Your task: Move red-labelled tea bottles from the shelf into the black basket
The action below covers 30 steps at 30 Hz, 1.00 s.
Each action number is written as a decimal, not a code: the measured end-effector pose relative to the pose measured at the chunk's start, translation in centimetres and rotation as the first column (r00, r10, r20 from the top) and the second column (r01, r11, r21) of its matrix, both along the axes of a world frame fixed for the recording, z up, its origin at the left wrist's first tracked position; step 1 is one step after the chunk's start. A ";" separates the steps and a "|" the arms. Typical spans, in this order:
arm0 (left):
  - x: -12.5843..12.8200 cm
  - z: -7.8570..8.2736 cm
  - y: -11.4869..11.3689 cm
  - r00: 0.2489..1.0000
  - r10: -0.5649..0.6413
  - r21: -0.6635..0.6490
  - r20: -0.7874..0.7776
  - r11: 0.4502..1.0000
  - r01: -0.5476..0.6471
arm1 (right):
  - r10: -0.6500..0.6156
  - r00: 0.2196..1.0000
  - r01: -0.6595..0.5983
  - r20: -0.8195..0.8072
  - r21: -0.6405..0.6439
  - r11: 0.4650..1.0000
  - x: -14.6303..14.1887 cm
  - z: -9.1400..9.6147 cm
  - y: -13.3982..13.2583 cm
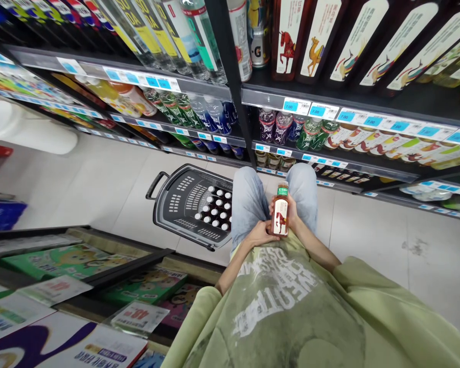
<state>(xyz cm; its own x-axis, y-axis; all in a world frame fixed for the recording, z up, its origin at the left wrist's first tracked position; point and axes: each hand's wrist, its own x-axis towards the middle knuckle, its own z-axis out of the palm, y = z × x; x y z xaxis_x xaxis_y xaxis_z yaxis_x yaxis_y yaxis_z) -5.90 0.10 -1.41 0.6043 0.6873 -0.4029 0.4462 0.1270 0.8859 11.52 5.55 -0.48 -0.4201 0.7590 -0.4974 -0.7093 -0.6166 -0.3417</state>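
I hold a small bottle [280, 210] of reddish-brown drink upright in front of my lap; it has an orange cap, a green neck band and a white label with a red horse. My right hand [293, 214] wraps round its right side and back. My left hand [261, 233] is closed against its lower left side. A dark plastic shopping basket [178, 202] stands on the floor to my left, and several bottles with white caps are packed in its right part.
Dark shelves [237, 92] full of drink bottles with blue price tags run across in front of me. A freezer chest [111, 266] with coloured boxes under glass lies at lower left. Pale floor tiles [383, 240] stretch between them.
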 end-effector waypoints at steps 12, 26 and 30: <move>0.0 0.0 -0.1 1.000 0.009 0.017 -0.001 1.000 -0.009 | 0.011 1.000 -0.011 0.001 0.011 1.000 0.0 -0.1 -0.1; 0.0 -0.2 0.0 1.000 -0.012 0.039 0.017 0.999 0.012 | -0.010 1.000 0.009 -0.011 -0.012 1.000 0.1 -0.3 -0.1; -0.1 0.2 0.0 0.998 -0.006 0.033 0.058 0.999 0.004 | -0.031 0.999 0.031 -0.010 -0.028 0.999 0.2 -0.4 -0.1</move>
<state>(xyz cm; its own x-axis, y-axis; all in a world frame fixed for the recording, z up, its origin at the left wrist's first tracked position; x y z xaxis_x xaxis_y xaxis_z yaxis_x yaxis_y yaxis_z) -5.97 0.10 -1.20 0.6294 0.6965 -0.3444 0.3942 0.0958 0.9140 11.68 5.42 -0.89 -0.4020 0.7575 -0.5144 -0.7318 -0.6034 -0.3167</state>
